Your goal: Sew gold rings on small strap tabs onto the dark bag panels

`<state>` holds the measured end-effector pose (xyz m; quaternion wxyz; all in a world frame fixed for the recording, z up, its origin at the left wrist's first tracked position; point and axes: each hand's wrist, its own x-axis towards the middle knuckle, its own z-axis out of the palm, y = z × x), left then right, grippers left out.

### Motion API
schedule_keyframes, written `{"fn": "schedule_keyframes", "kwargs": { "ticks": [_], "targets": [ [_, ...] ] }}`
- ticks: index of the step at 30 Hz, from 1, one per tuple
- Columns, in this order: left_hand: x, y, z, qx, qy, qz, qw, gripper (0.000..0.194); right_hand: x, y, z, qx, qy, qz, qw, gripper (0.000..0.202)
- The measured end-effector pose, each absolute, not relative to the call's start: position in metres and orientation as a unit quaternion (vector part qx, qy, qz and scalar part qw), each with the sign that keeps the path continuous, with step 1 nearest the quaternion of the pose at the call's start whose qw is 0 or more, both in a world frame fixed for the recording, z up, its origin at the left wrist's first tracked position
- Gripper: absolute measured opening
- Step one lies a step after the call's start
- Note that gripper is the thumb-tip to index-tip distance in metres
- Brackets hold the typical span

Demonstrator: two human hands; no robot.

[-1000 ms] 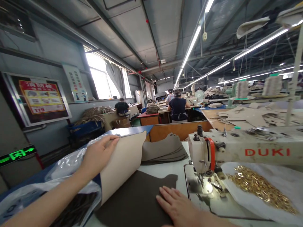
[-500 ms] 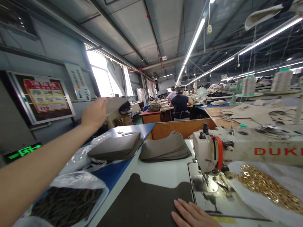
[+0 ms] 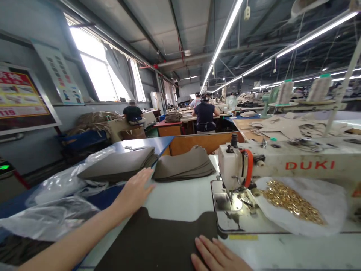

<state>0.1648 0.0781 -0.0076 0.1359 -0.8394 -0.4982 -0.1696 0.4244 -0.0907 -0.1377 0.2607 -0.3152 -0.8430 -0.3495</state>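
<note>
My right hand [image 3: 218, 255] lies flat, fingers stretched out, on the right part of a dark grey-brown cut panel [image 3: 158, 239] with a notched upper edge. That panel rests on the pale machine table. My left hand [image 3: 137, 189] holds nothing; its fingers reach forward, the thumb apart, at the right front corner of a stack of similar panels [image 3: 118, 163]. Whether the fingertips touch the stack I cannot tell. A second stack of curved panels [image 3: 184, 165] sits just right of this hand. Right of both hands stands a sewing machine [image 3: 279, 162], its needle area lit.
Gold metal rings [image 3: 293, 201] lie in a white bag [image 3: 329, 210] below the machine arm. Clear plastic bags [image 3: 56, 214] cover part of the blue table [image 3: 162, 143] at left. Co-workers sit farther back, one in a dark top [image 3: 205, 114]. Thread cones [image 3: 284, 92] stand at right.
My left hand has come down and right from its raised position, where it held a flat grey panel; that panel is gone from it. The view has turned right. My right hand stays on its panel.
</note>
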Motion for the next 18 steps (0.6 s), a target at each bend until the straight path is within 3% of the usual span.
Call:
{"fn": "schedule_keyframes", "kwargs": {
  "ticks": [4,8,13,18],
  "targets": [
    [0.16,0.021,-0.063,-0.907,-0.386,-0.126,0.114,0.05,0.426,-0.097,-0.116,-0.312,-0.845,-0.356,0.247,0.025],
    [0.163,-0.005,-0.101,-0.911,-0.373,-0.135,0.114,0.047,0.426,-0.1,-0.091,-0.312,-0.85,-0.357,0.23,0.032],
    [0.183,0.002,-0.111,-0.906,-0.374,-0.17,0.106,0.046,0.438,-0.101,-0.072,-0.332,-0.852,-0.361,0.184,0.035],
    [0.212,-0.004,-0.1,-0.905,-0.39,-0.15,0.08,0.043,0.464,-0.108,-0.098,-0.36,-0.845,-0.347,0.188,0.033]
  ]
}}
